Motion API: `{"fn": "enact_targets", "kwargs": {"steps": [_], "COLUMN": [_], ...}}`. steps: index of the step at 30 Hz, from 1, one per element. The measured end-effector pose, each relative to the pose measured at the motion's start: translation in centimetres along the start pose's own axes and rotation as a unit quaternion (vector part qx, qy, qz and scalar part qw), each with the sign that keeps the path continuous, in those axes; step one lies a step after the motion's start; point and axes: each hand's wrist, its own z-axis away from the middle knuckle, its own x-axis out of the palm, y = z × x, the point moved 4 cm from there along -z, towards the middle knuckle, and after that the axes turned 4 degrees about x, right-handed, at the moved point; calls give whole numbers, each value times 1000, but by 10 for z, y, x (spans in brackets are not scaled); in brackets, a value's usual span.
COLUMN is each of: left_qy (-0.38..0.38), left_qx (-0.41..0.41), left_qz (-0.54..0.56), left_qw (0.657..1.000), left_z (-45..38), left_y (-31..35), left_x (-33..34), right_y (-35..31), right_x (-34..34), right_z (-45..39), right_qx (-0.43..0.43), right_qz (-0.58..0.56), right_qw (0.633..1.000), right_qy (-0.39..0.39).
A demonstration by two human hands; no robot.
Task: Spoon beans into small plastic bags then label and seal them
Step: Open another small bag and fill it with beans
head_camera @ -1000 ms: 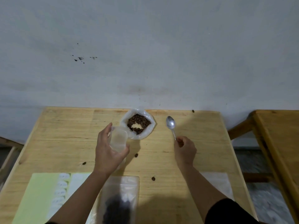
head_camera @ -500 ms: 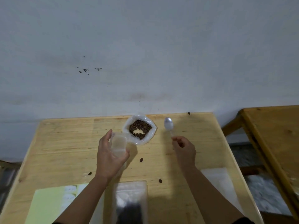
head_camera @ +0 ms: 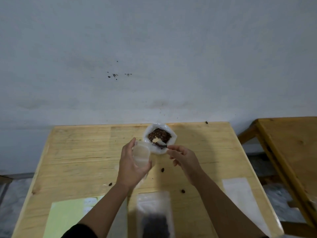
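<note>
My left hand (head_camera: 131, 166) grips a small clear plastic bag (head_camera: 141, 152) with its mouth held open, just left of a white bag of dark beans (head_camera: 159, 137) at the table's far edge. My right hand (head_camera: 184, 158) pinches the handle of a spoon (head_camera: 160, 145). The spoon's bowl carries beans and hovers at the near rim of the white bag, close to the small bag's mouth. A filled clear bag with beans (head_camera: 154, 215) lies flat near me.
The wooden table (head_camera: 77, 160) has several loose beans scattered on it. A green label sheet (head_camera: 68, 217) lies at the near left and flat empty bags (head_camera: 243, 198) at the near right. A second wooden table (head_camera: 291, 143) stands to the right. A grey wall is behind.
My right hand lifted the spoon from the table, swung it left to the bean bag and loaded it with beans. My left hand kept holding the small bag open.
</note>
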Motion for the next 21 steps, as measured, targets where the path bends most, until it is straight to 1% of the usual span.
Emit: {"fn": "enact_targets", "kwargs": {"steps": [3, 6, 9, 11, 13, 18, 21], "left_qy": [-18, -32, -41, -43, -42, -50, -47], "left_qx": [2, -3, -9, -11, -9, -13, -20], "left_qz": [5, 15, 16, 14, 10, 1, -3], "left_qw": [1000, 999, 999, 999, 999, 999, 999], "left_z": [-1, -2, -5, -8, -11, -17, -20], "left_y": [-1, -5, -9, -11, -11, -11, -11], "left_x": [0, 2, 4, 6, 9, 17, 19], "right_y": [4, 10, 14, 16, 19, 27, 36], "right_x": [-4, -8, -9, -6, -2, 9, 7], "right_z": [-6, -10, -18, -28, -41, -62, -65], "right_qx": [-21, -39, -38, -27, -8, 28, 67], "right_qz": [90, 90, 71, 40, -7, -122, -187], "right_qw": [988, 971, 961, 960, 963, 970, 962], "right_qy": [120, 219, 264, 275, 269, 207, 187]}}
